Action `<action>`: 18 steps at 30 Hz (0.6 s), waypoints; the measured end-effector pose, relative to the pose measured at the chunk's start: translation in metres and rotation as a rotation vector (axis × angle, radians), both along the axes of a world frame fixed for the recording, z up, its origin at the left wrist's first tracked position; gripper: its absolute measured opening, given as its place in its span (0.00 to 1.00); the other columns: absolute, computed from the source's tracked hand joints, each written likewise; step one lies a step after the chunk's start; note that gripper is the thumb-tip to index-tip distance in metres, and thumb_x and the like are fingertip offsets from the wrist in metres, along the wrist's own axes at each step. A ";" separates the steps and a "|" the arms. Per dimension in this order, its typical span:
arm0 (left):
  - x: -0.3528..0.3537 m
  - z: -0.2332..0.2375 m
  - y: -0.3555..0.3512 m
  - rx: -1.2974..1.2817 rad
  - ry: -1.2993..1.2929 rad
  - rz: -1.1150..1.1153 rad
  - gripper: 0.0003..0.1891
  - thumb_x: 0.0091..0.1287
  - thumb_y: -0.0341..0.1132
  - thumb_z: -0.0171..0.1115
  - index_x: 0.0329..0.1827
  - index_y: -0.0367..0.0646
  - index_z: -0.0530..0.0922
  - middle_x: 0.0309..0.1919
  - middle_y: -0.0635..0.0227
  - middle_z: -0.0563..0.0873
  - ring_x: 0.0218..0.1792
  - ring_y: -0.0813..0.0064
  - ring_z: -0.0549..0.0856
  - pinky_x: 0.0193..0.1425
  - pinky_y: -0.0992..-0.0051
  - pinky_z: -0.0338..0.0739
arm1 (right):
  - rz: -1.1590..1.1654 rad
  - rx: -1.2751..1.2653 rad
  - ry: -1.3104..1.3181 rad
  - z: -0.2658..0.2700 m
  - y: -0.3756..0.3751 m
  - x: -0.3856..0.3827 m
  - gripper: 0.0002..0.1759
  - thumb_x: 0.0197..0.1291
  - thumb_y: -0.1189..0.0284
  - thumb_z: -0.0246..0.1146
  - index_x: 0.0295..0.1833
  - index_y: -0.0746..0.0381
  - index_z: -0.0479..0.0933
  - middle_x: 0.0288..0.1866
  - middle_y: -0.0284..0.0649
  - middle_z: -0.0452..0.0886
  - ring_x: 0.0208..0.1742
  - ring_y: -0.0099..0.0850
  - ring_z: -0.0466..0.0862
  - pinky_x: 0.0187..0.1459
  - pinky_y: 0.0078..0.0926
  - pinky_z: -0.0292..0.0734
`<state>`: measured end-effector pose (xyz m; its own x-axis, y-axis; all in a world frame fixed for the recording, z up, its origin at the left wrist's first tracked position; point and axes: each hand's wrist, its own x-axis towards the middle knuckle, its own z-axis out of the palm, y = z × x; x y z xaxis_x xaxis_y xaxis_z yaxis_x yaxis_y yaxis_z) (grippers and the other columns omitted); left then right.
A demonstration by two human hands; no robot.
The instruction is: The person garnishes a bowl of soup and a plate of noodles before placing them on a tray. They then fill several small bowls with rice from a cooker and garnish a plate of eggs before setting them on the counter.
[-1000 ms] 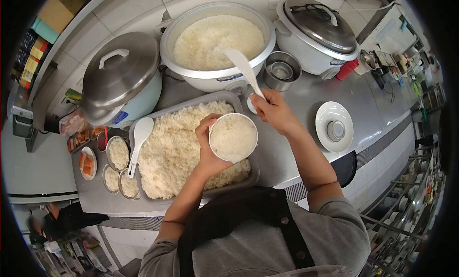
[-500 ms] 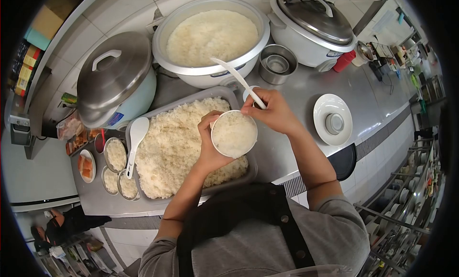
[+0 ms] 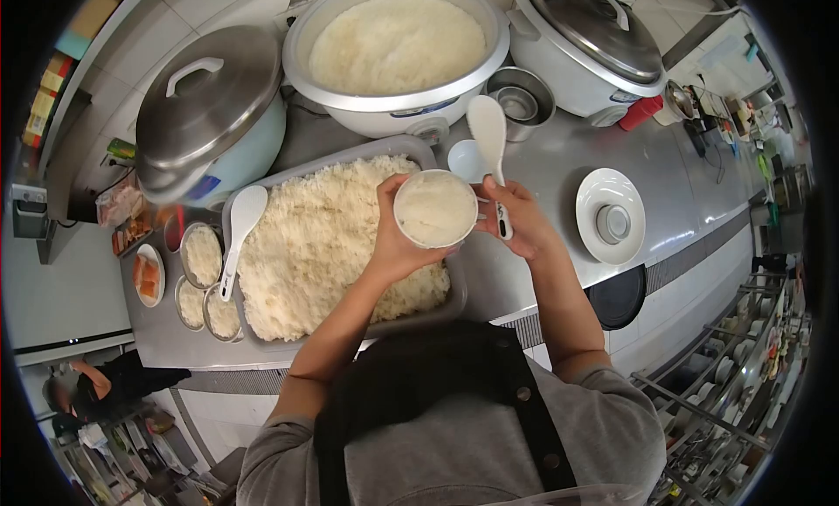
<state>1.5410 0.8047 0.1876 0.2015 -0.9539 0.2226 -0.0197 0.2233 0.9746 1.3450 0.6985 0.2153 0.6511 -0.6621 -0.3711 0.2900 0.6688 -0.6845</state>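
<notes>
My left hand (image 3: 395,241) is wrapped round a white bowl (image 3: 436,246), tilted so that its opening faces me. Pressed rice (image 3: 433,205) fills it close to the rim. In my right hand (image 3: 522,219) a white rice paddle (image 3: 488,132) stands blade up, its handle between thumb and fingers. The fingertips of this hand reach the bowl's right side. Below the bowl lies a grey tray (image 3: 458,298) heaped with loose rice (image 3: 323,235). A second rice paddle (image 3: 247,219) rests along the tray's left edge. Just behind my hands sits a small pale bowl (image 3: 467,160).
At the back, an uncovered rice cooker (image 3: 384,107) stands between two lidded cookers (image 3: 210,104) (image 3: 603,38). Nested metal bowls (image 3: 544,104) sit beside it. A white plate (image 3: 588,211) holds a small cup, right. Metal cups of rice (image 3: 204,254) crowd the left; a person (image 3: 114,384) is beyond.
The rice paddle has swung from leaning left over the bowl to upright at its right. The rice surface in the bowl looks smoother. My right-hand fingers have come to the bowl's side.
</notes>
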 end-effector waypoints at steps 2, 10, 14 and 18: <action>-0.004 -0.006 -0.006 0.018 -0.043 -0.043 0.61 0.39 0.32 0.90 0.74 0.45 0.53 0.67 0.57 0.68 0.70 0.61 0.74 0.74 0.61 0.71 | 0.057 0.049 -0.020 -0.005 -0.005 -0.018 0.24 0.77 0.62 0.61 0.63 0.73 0.73 0.61 0.51 0.83 0.58 0.41 0.88 0.56 0.45 0.89; -0.030 0.003 -0.045 0.037 -0.204 -0.196 0.61 0.37 0.33 0.90 0.75 0.44 0.56 0.67 0.56 0.72 0.71 0.59 0.73 0.76 0.61 0.70 | -0.117 0.116 -0.052 -0.027 -0.002 -0.057 0.19 0.76 0.65 0.62 0.58 0.70 0.75 0.49 0.46 0.86 0.46 0.37 0.91 0.49 0.44 0.92; -0.024 0.017 -0.061 0.079 -0.512 -0.323 0.60 0.38 0.40 0.90 0.76 0.41 0.61 0.69 0.49 0.74 0.72 0.52 0.74 0.77 0.56 0.68 | -0.208 0.079 0.041 -0.045 -0.001 -0.076 0.13 0.74 0.66 0.63 0.53 0.65 0.76 0.45 0.41 0.85 0.42 0.33 0.90 0.46 0.39 0.92; 0.003 0.022 -0.074 0.126 -0.613 -0.570 0.62 0.39 0.44 0.90 0.79 0.39 0.62 0.73 0.47 0.72 0.74 0.49 0.72 0.78 0.57 0.67 | -0.305 0.080 0.197 -0.078 0.001 -0.091 0.10 0.74 0.67 0.63 0.50 0.61 0.75 0.45 0.39 0.84 0.43 0.31 0.89 0.44 0.36 0.91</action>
<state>1.5441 0.7304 0.2097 -0.4397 -0.8979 0.0208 -0.4698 0.2497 0.8467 1.2540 0.6997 0.1368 0.3394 -0.7784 -0.5281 0.3515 0.6257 -0.6964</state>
